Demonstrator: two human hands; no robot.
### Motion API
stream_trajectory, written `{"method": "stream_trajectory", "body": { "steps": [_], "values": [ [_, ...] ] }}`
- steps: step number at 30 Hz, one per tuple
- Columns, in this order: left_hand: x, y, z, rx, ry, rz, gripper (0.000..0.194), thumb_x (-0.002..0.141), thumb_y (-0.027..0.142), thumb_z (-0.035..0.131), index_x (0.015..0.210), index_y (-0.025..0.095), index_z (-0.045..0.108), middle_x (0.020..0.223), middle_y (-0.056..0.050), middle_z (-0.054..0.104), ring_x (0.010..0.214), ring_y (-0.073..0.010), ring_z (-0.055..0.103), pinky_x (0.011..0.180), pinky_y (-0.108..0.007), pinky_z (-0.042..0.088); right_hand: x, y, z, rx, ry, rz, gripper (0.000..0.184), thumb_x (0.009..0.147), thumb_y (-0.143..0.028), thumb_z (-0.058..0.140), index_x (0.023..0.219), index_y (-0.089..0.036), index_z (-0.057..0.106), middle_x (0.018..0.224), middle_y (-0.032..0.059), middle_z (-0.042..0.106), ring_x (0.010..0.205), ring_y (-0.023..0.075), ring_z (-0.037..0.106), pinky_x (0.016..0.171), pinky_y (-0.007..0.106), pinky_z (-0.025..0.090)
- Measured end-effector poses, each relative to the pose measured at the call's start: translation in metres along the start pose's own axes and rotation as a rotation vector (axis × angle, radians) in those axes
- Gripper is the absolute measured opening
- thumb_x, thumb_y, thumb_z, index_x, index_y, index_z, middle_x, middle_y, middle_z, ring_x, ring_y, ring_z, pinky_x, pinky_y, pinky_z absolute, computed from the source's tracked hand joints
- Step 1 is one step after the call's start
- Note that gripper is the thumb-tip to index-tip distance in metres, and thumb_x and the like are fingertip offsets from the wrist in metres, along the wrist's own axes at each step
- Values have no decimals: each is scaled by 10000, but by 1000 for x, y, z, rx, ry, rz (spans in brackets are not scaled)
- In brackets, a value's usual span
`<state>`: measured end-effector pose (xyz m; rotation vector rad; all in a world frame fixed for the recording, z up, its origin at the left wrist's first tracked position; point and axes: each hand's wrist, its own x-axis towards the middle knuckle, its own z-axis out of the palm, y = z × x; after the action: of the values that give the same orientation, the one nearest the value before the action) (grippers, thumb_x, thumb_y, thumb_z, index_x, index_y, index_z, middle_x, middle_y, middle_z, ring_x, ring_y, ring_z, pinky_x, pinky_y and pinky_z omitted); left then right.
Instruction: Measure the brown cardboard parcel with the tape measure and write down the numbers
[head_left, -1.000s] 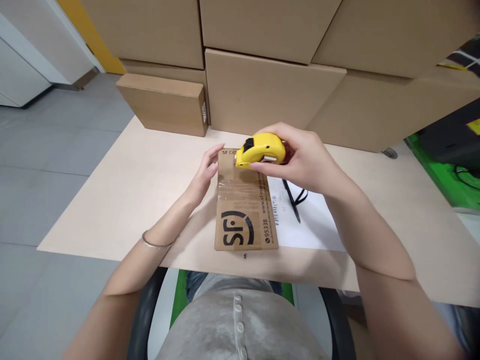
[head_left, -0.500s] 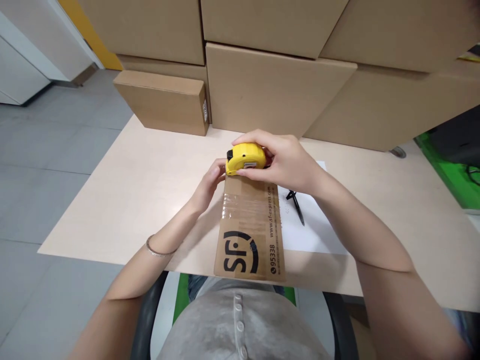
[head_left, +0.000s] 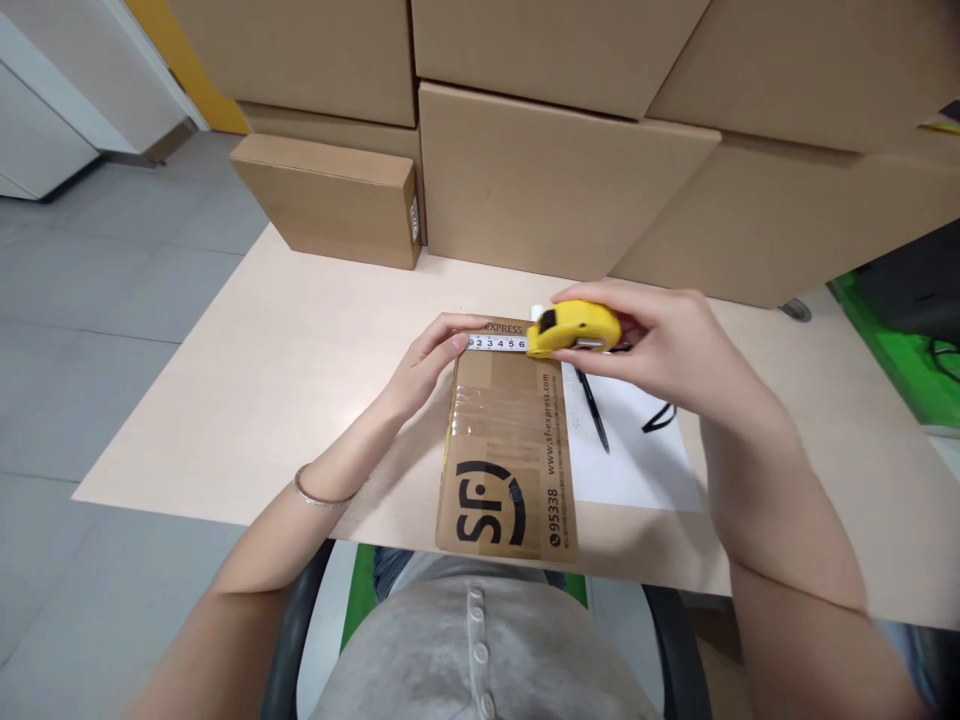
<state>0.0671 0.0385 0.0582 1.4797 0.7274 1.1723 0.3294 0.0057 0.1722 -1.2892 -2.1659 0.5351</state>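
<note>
Right hand (head_left: pixel 637 335) is closed around the yellow tape measure (head_left: pixel 581 325), its blade (head_left: pixel 499 343) stretched across the far end of the cardboard box (head_left: pixel 499 430) at the counter's (head_left: pixel 300 370) near edge. Left hand (head_left: pixel 420 370) is loosely curved, thumb at the blade's tip; cannot tell if it grips.

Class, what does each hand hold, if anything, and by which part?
The right hand holds the tape measure by its case. The left hand has its thumb at the blade's free end; whether it pinches or presses cannot be told.
</note>
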Motion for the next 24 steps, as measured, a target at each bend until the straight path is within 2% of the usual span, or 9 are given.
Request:
{"method": "stream_trajectory", "body": {
  "steps": [4, 10, 17, 22, 24],
  "values": [
    [1, 0, 2, -55, 8, -20, 211, 984, 443, 665, 1124, 330, 775, 1256, -16, 763, 1280, -259, 668, 1168, -501, 477, -20, 15, -14, 30, 50, 94, 385, 831, -408, 829, 1183, -263, 776, 1103, 32, 791, 850, 229, 706, 731, 361, 563],
    [0, -2, 2, -69, 34, -53, 222, 955, 441, 689, 1116, 314, 772, 1255, -24, 756, 1284, -267, 654, 1180, -495, 458, -29, 23, -14, 55, 50, 128, 420, 825, -447, 838, 1192, -252, 780, 1161, 59, 786, 930, 256, 731, 788, 376, 594],
    [1, -8, 3, -97, 59, -102, 213, 931, 436, 686, 1094, 325, 765, 1254, -23, 742, 1305, -290, 621, 1164, -493, 460, -31, 19, -10, 85, 63, 136, 403, 828, -400, 835, 1202, -260, 776, 1204, 65, 784, 1022, 290, 750, 861, 403, 612],
    [3, -8, 5, -131, 79, -137, 203, 904, 419, 677, 1066, 321, 751, 1219, -19, 742, 1237, -294, 641, 1086, -489, 508, -32, 16, -9, 102, 61, 159, 406, 839, -403, 823, 1222, -274, 777, 1230, 53, 781, 1010, 281, 742, 831, 398, 616],
    [4, -7, 5, -171, 76, -160, 253, 889, 400, 682, 1127, 332, 733, 1199, -15, 751, 1196, -286, 665, 1056, -484, 528, -32, 16, -10, 109, 61, 159, 412, 836, -393, 826, 1225, -264, 783, 1225, 53, 784, 1010, 273, 742, 822, 380, 611]
  ]
}}
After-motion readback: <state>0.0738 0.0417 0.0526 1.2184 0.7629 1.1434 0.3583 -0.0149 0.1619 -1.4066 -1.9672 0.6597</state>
